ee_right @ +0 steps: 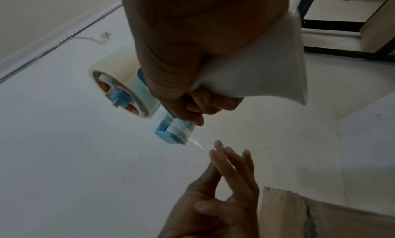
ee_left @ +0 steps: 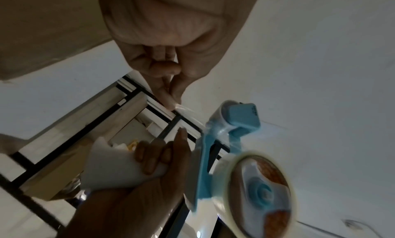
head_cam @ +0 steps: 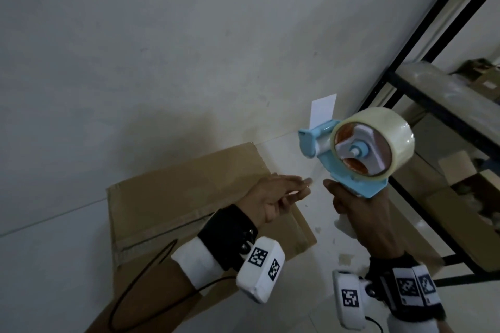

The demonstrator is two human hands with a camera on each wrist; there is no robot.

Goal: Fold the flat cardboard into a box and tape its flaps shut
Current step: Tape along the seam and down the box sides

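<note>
A brown cardboard box (head_cam: 189,192) lies on the pale floor below my left arm, its flaps folded shut. My right hand (head_cam: 351,208) grips the white handle of a blue tape dispenser (head_cam: 359,149) carrying a roll of clear tape (head_cam: 378,121), held up to the right of the box. My left hand (head_cam: 284,194) pinches the free end of the clear tape strip (ee_right: 197,144) between thumb and forefinger, just left of the dispenser's front roller (ee_right: 177,128). The strip stretches short between the left fingertips (ee_left: 171,103) and the dispenser (ee_left: 235,123).
A black metal shelf rack (head_cam: 433,105) with wrapped boards and cartons stands at the right. A white wall rises behind the box, with a small white card (head_cam: 323,109) stuck on it. A thin cable (ee_right: 91,38) runs along the wall's foot.
</note>
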